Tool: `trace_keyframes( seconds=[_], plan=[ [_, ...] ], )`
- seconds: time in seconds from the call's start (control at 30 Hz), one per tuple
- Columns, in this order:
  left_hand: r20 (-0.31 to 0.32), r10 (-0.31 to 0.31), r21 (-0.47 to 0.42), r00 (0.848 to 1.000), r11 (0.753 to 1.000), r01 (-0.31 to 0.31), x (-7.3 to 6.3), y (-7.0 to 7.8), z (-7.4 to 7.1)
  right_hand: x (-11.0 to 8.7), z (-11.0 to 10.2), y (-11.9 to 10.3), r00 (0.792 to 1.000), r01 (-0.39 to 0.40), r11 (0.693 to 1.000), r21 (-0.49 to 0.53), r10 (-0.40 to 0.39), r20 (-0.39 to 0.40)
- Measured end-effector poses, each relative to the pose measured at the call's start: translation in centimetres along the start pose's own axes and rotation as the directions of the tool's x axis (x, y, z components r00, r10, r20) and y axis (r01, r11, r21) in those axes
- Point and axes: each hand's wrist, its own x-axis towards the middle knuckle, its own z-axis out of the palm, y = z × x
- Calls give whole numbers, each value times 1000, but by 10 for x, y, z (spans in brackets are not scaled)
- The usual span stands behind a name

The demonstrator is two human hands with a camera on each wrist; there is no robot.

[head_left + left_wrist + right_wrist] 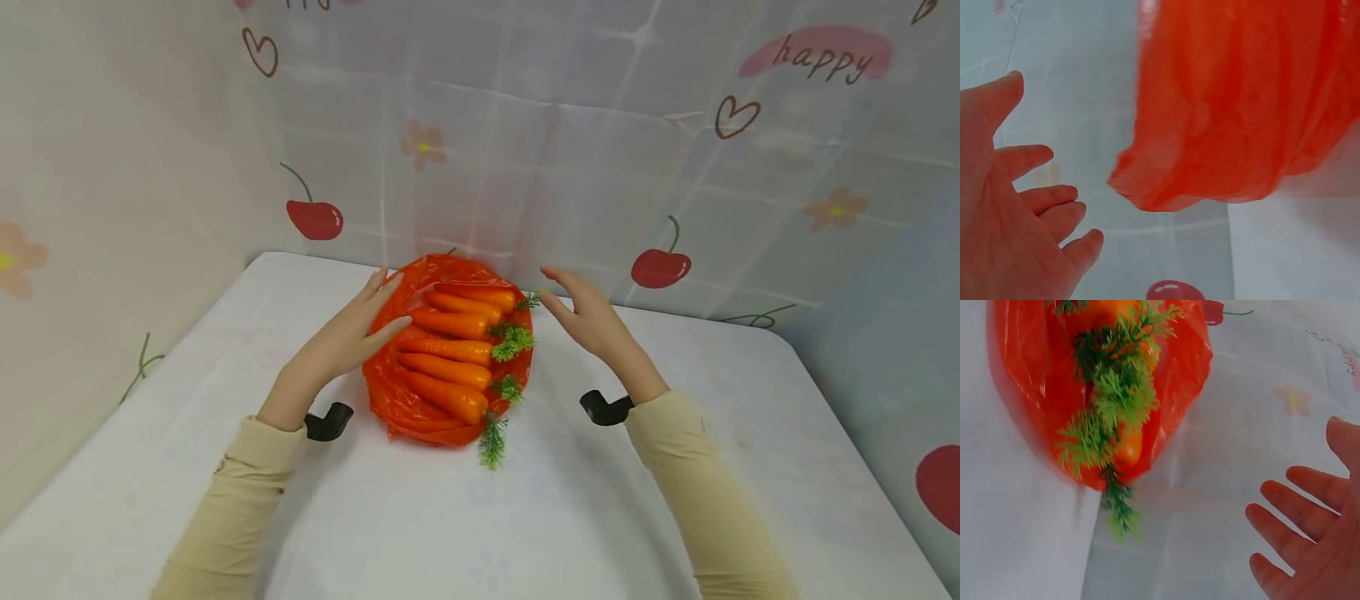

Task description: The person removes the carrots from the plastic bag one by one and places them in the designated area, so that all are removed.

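Observation:
Several orange carrots (450,348) with green leafy tops (512,342) lie side by side on a crumpled red plastic bag (393,408) on the white table. My left hand (347,336) is at the bag's left side, its fingers spread and overlapping the bag's edge in the head view. In the left wrist view the left hand (1029,206) shows apart from the red bag (1229,112), with nothing in it. To the right of the leafy tops, my right hand (588,317) holds nothing, fingers extended. The right wrist view shows that hand (1310,519) beside the bag (1029,381) and the green tops (1116,400).
The white table (540,525) backs onto a hanging sheet (510,167) printed with cherries, hearts and flowers. Similar sheets stand at the left and right sides. A black wrist mount (328,422) sticks out at the left wrist, another black mount (606,408) at the right.

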Motion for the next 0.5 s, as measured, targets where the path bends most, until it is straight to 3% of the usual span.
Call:
trace_keyframes(
  seconds=[0.2,0.5],
  plan=[
    [15,-27,-51,1000,998,28,-1,-16,12,17,38,1,993,19,986,169,1,-117],
    [50,-105,-85,993,990,109,0,-31,15,34,78,5,995,7,969,248,17,-94]
  ],
)
